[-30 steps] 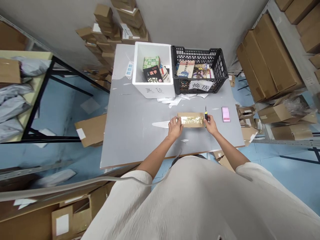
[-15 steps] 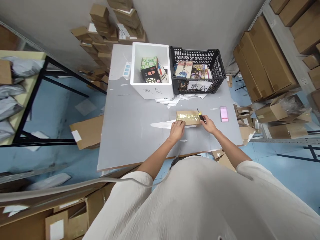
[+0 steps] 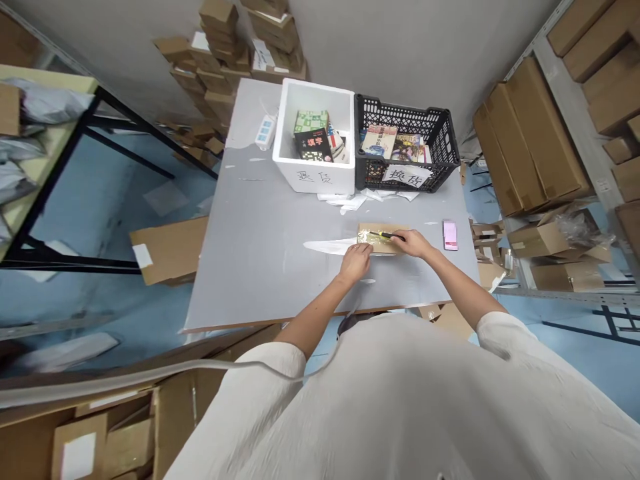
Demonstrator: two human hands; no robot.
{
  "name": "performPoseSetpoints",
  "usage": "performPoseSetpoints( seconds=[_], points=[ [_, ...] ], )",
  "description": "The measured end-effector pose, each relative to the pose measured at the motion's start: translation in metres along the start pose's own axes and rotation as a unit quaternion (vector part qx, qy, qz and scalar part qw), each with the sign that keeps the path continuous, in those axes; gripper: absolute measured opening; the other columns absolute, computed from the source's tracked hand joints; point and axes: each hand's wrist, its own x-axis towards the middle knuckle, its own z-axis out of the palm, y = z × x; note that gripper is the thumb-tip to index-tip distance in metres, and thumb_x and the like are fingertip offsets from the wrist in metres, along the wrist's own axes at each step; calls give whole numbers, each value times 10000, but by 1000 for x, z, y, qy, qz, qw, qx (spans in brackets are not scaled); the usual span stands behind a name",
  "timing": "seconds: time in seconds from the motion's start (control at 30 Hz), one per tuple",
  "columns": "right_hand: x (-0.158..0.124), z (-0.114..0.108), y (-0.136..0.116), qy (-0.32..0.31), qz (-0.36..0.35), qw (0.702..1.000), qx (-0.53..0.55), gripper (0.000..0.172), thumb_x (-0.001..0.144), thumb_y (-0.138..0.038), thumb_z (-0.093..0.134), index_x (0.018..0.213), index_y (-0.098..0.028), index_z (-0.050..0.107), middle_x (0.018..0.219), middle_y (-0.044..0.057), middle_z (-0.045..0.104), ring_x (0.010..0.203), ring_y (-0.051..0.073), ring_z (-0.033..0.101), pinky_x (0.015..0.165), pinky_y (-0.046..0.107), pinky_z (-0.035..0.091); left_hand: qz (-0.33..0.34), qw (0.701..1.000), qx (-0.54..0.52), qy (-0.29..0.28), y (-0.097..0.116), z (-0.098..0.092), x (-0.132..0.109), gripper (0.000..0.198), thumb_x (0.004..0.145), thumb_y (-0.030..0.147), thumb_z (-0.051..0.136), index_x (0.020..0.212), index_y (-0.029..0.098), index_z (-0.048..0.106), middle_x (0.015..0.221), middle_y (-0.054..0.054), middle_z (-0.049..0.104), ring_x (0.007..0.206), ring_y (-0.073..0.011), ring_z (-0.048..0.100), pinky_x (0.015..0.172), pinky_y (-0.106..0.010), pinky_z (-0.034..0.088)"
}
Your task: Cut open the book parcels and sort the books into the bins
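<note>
So, small carton (image 3: 384, 245) lies on the tabletop (image 3: 260, 267), just short of the foam bin (image 3: 315, 179) and black crate (image 3: 369, 173). Right hand (image 3: 414, 243): grip wrapped round knife (image 3: 386, 235), blade at the tape (image 3: 363, 231); contact unclear. Left hand (image 3: 356, 260) at near-left corner; pinching or flat, can't tell. Reads as tape-slitting. Next stroke probably calls for shallow depth, left hand clear of the blade. Phone (image 3: 450, 235) off right.

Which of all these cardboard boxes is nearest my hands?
The small taped box on the table, under the cutter in your right hand, left hand at its edge; other boxes sit farther off.
</note>
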Motion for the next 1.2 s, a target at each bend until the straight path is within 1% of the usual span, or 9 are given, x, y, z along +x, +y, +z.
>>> performPoseSetpoints(
  seconds=[0.17,0.33,0.5,0.63,0.73,0.87,1.07,1.2],
  points=[
    [17,-8,-28,-45,5,993,-108,465,1190,-461,482,1459,-275,814,1432,86,837,1294,292,768,1008,324,530,15,999,-21,23,0,4,-4,530,954,35,569,1419,205,757,1477,-164,763,1416,-318,698,1253,-502,548],
    [25,-9,-41,-63,-3,989,-137,476,1188,-478,476,1462,-286,814,1395,91,849,1248,283,774,963,322,513,3,999,-28,22,2,4,-8,537,965,35,562,1436,218,742,1499,-152,752,1446,-307,682,1261,-490,556],
    [29,-7,-42,-64,-4,988,-140,461,1181,-481,487,1425,-290,829,1352,95,858,1221,287,782,964,332,518,-3,1000,-30,6,4,2,-8,551,969,38,559,1459,220,733,1537,-153,732,1466,-313,664,1266,-502,553],
    [29,-2,-44,-52,2,988,-145,435,1180,-479,514,1381,-281,844,1365,105,852,1254,287,766,990,323,524,-3,999,-31,4,4,0,-7,591,942,30,582,1480,230,727,1547,-145,728,1476,-318,657,1276,-514,543],
    [26,1,-45,-41,4,988,-145,431,1179,-483,523,1405,-284,832,1380,106,846,1280,290,753,1009,323,530,-2,1000,-28,4,5,-1,-7,558,956,36,572,1457,218,734,1541,-156,728,1467,-317,661,1270,-504,545],
    [19,2,-42,-45,16,986,-158,443,1180,-473,502,1397,-272,832,1373,123,843,1263,309,763,977,344,548,2,1000,-23,2,6,-2,-7,529,976,42,552,1442,219,731,1523,-149,735,1446,-311,672,1237,-486,561],
    [16,-1,-35,-44,19,986,-158,441,1170,-453,504,1405,-279,834,1384,120,839,1284,316,753,1000,365,553,7,1000,-12,3,7,-1,-7,499,980,50,560,1426,206,722,1492,-156,736,1426,-313,666,1220,-462,553],
    [14,-9,-30,-54,38,983,-171,427,1158,-470,527,1327,-267,862,1362,146,839,1258,336,759,976,384,548,1,1000,-3,0,10,-2,-7,478,993,65,555,1416,213,721,1446,-150,746,1394,-319,666,1219,-464,541]
  ],
)
